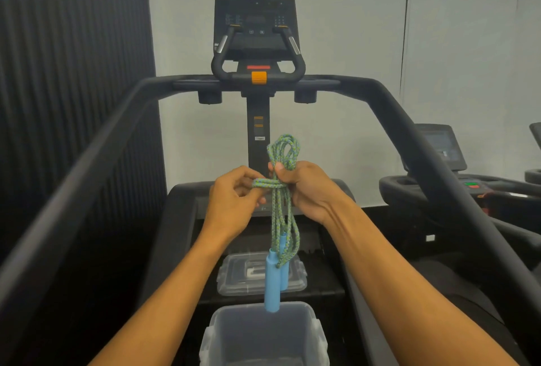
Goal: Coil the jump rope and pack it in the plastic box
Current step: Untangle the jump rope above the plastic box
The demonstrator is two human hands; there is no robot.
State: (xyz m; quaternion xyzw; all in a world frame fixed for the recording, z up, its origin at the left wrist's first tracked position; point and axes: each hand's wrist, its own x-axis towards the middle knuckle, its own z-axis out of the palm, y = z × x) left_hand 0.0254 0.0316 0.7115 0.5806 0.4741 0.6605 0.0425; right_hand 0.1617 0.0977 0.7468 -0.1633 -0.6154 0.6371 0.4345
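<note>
coiling is largely complete: the jump rope point(282, 190) is gathered into a long bundle of loops, and one strand is running crosswise around the bundle's middle as a binding wrap. the right hand point(304, 187) is closed around the bundle at that wrap, with loops standing above the fist. the left hand point(234, 199) is pinching the free end of the crosswise strand between thumb and fingers, just beside the bundle. the two blue handles point(273, 281) are hanging below the loops, with the lower tip sitting at about the level of the box rim.

remaining steps, as judged: finishing or tucking the wrap, lowering the bundle into the plastic box point(263, 333), and possibly fitting the lid point(260, 273).

the box is standing open directly beneath the hands, and it appears empty, though only its upper part is showing. the clear lid is lying flat just beyond the box on the treadmill deck point(325, 286). the treadmill console point(256, 24) and the side rails point(409, 123) are surrounding the work area but are staying well apart from the rope. nothing is blocking the path down to the box; the dangling handles are likely to enter first.
</note>
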